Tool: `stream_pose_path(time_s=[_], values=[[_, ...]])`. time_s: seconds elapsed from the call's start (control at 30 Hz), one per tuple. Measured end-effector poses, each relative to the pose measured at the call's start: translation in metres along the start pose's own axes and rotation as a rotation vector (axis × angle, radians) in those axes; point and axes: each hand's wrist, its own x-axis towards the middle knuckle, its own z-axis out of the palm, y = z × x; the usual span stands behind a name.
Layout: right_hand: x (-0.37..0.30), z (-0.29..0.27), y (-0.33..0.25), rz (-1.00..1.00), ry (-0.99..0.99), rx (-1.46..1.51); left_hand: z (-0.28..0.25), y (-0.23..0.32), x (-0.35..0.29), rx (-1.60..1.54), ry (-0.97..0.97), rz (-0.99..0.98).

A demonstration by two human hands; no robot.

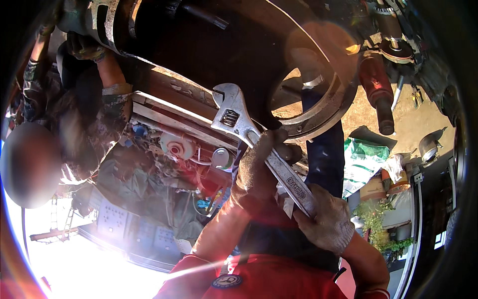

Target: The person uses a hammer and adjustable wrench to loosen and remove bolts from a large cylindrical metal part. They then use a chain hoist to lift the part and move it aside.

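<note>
A silver adjustable wrench (286,175) lies slantwise in front of me, its head with the worm screw up and to the left. My left hand (258,167), in a dirty work glove, is closed on the handle just below the head. Around the handle's lower end wraps my right hand (326,219), also gloved. Beyond the wrench head stands a large dark metal cylinder (239,55) with a ringed opening (318,122) on its near right side. The wrench jaws appear to hold nothing; whether the head touches the cylinder, I cannot tell.
A co-worker's gloved hand (84,47) rests by the cylinder's far left end. On the right lie a red power tool (376,84), another tool with a disc (396,50) and a green-and-white bag (366,162). A white jug (177,147) stands among clutter on the left.
</note>
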Motion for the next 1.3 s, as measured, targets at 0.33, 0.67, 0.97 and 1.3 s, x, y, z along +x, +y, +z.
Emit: stream_pose_path(time_s=[0.33, 0.67, 0.97, 1.3], values=[[0.012, 0.028, -0.030, 0.009, 0.018, 0.041, -0.018, 0.015, 0.000, -0.014, 0.040, 0.128], [0.015, 0.037, -0.082, 0.131, -0.179, 0.321, -0.044, 0.015, -0.026, -0.542, -0.382, -0.110], [-0.008, 0.062, -0.134, 0.319, 0.042, 0.455, -0.031, 0.039, -0.056, -0.564, -0.346, -0.187], [0.007, 0.095, -0.137, 0.353, 0.190, 0.492, -0.055, 0.036, -0.040, -0.589, -0.404, -0.205]])
